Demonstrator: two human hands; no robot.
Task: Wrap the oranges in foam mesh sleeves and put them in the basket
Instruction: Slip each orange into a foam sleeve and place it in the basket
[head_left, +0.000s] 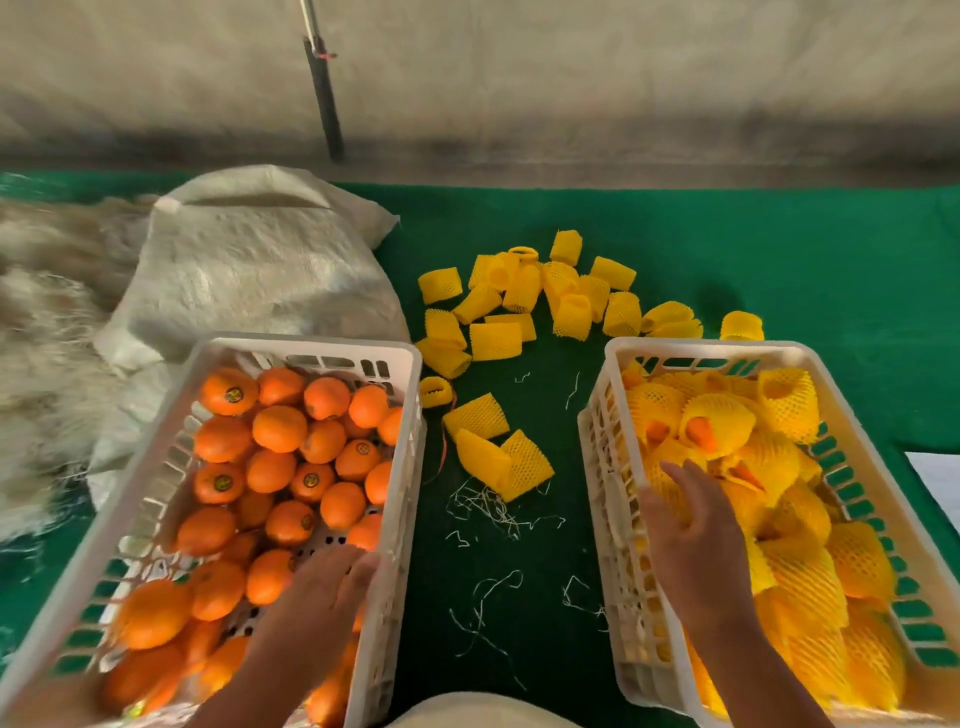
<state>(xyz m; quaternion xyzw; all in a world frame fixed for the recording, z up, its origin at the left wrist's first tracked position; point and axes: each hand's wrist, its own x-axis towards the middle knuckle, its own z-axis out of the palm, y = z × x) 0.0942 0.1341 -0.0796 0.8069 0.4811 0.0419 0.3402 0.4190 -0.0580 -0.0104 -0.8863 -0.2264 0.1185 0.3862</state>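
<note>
Head view: looking down at two crates on green cloth, hands nearest at 6 o'clock.
Left hand (332, 577): fingers fairly straight, reaching over bare fruit at 7 o'clock; blurred, so whether anything is gripped cannot be told, probably nothing.
Right hand (691, 525): fingers spread and relaxed, resting on wrapped fruit at 5 o'clock, holding nothing.
Left basket (410, 395): white slotted crate at 8 o'clock, packed with unwrapped oranges (280, 428).
Right basket (613, 364): white crate at 4 o'clock, heaped with sleeved oranges (717, 421).
Loose threads (493, 509): pale strands between the crates.
Foam mesh sleeves (519, 291): yellow tubes scattered at 12 o'clock, beyond both crates.
Sack (249, 260): pale woven bag at 10 o'clock.
Handling: oranges likely firm, weighty, smooth-skinned, best cupped round the middle; sleeves light, soft, stretchy, best pinched at an open rim and pulled wide.
</note>
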